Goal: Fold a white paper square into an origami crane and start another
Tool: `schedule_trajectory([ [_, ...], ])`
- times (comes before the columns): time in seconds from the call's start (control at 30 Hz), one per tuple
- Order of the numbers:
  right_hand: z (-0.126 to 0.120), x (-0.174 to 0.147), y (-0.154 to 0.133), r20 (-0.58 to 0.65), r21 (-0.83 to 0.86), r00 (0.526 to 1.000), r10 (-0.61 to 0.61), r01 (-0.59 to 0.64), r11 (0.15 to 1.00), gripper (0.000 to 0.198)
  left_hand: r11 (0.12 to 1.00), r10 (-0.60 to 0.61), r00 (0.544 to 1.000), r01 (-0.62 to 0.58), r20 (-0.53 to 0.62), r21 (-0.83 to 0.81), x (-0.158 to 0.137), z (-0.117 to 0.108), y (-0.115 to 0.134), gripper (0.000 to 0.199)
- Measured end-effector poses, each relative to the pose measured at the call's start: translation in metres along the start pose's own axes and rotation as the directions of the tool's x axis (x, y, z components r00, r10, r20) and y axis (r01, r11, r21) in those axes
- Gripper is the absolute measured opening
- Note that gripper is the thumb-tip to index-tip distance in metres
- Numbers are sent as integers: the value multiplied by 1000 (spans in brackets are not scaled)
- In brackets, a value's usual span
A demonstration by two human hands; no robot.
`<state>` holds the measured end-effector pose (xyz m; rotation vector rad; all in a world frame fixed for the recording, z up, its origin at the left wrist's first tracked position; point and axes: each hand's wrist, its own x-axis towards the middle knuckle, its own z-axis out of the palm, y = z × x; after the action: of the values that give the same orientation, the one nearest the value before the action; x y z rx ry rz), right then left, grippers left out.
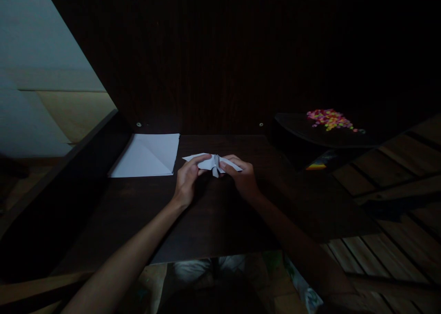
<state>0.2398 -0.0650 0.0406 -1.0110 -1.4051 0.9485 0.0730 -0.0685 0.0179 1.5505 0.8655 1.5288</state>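
Over dark wooden desktop (213, 222), pinching folded white paper (215, 162) with left hand (187, 179) and right hand (245, 179), with square white paper sheets (146, 156) leftward.

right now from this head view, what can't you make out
All in the head view:
- Underside of the folded paper: hidden by the paper itself and both hands.
- Some fingertips of the left hand and right hand: behind the paper.
- Sheet count in the white paper: edges too fine.
- Shapes of the colourful pieces: small, blurred.
- Most of the rainbow-striped item: lost in shadow.
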Motion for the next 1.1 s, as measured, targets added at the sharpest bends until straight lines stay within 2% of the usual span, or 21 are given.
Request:
schedule_trajectory([
  [0.07, -1, 0, 1, -11, 11, 1000, 13, -13, 1000, 18, 997, -62, 998, 61, -14, -54, 1, 0, 1, 44],
  [0.13, -1, 1, 3, -19, 22, 1000, 24, -24, 999, 15, 994, -106, 993, 106, -43, -10, 3, 2, 5, 36],
  [0.37, -3, 0, 7, -32, -55, 999, 41, -43, 998, 20, 983, -148, 981, 160, -126, 94, 7, 6, 14, 36],
  [0.63, -2, -1, 4, -74, -51, 990, 122, -126, 991, 21, 965, -253, 949, 261, -188, 21, 10, 3, 2, 31],
  [0.77, 0, 0, 10, -70, 64, 977, 203, -199, 978, 24, 915, -374, 908, 329, -189, -232, 11, 7, -4, 30],
  [0.9, 3, 3, 15, 8, 302, 955, 295, -284, 910, 31, 833, -465, 872, 373, -151, -408, 13, 9, -3, 29],
  [1.0, 4, 5, 17, 65, 408, 949, 308, -306, 860, 36, 837, -453, 877, 356, -162, -415, 13, 8, -1, 31],
  [1.1, 4, 6, 15, 58, 478, 940, 336, -322, 817, 34, 908, -374, 906, 314, -198, -278, 12, 7, 3, 31],
])
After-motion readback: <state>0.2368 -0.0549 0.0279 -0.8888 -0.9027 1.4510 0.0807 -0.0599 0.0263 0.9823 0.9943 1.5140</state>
